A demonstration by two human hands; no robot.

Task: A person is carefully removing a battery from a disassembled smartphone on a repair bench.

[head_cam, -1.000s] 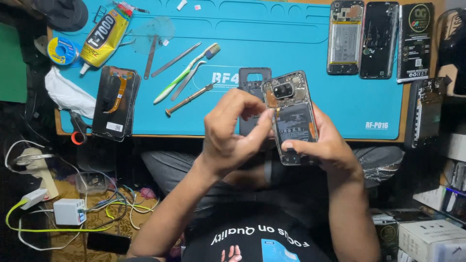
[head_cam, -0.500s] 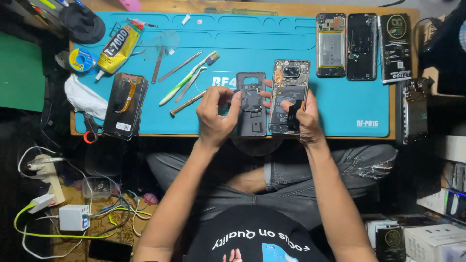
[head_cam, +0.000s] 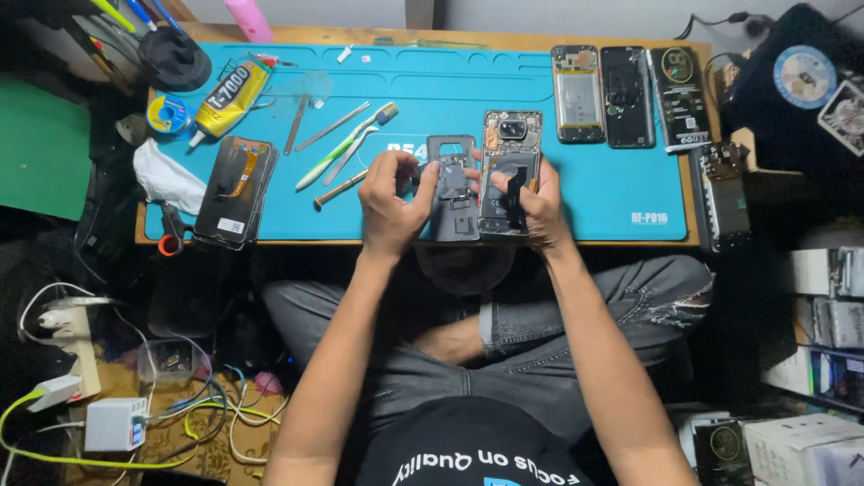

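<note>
Gripping dark cover point(head_cam: 453, 193) left hand point(head_cam: 392, 203) | right hand point(head_cam: 533, 200) clasps opened phone point(head_cam: 507, 171) | mat point(head_cam: 594, 193) front edge

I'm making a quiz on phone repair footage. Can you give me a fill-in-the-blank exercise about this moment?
1. The work mat on the table is ____ in colour.
2. The opened phone is held by the ____ hand.
3. The left hand holds a dark back ____.
4. The toothbrush lies to the ____ of both hands.

Missing words: blue; right; cover; left
</note>
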